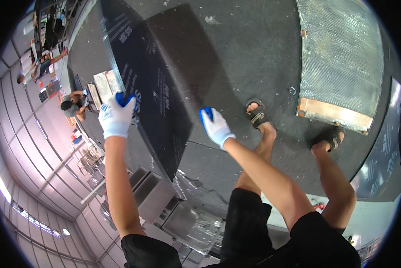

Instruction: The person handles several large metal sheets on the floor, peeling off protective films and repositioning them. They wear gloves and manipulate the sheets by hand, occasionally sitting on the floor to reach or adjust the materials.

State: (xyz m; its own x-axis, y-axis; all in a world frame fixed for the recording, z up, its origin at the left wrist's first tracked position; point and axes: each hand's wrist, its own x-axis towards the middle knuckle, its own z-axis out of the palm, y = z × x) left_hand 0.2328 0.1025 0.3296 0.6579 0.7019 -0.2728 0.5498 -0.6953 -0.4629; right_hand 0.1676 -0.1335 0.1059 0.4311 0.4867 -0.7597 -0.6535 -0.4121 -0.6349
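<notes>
A large flat sheet (151,89), covered in dark blue printed film, stands tilted on edge above the floor. My left hand (118,114), in a white glove with blue palm coating, is closed on the sheet's upper edge, thumb over the printed face. My right hand (215,127) wears a matching glove and is held out to the right of the sheet, apart from it. Its fingers are curled in, and nothing shows in them. The sheet's far end runs out toward the top of the view.
Silvery bubble-wrapped panels (343,58) lie on the dark floor (254,58) at the right. Another film-covered sheet (381,156) lies beyond them. Metal boxes (158,194) stand at the lower left. One person (73,106) crouches near wrapped stacks (105,85); another person (39,67) is farther off.
</notes>
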